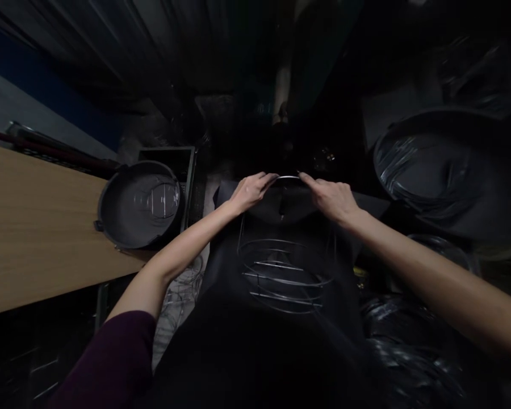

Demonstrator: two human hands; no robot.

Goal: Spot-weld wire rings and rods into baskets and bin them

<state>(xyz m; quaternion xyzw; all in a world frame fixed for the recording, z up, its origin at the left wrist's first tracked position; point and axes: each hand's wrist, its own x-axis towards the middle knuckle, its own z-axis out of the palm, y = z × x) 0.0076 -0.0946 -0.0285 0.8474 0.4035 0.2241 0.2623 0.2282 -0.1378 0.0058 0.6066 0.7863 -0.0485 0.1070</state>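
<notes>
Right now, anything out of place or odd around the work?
Loose wire loops lie tangled on the pale floor, right of the wooden board, as if dropped. The left black tub seems to overhang that board's edge. No spill visible; dark areas unclear.

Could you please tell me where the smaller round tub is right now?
In the head view, the smaller round tub is on the left, at the edge of the wooden tabletop, left of the left hand.

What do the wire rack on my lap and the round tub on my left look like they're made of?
The wire rack: probably bare metal, shiny, judging by bright glints along its thin rods. The round tub: matte dark grey, perhaps plastic or rubber; its dull surface leaves that open.
</notes>
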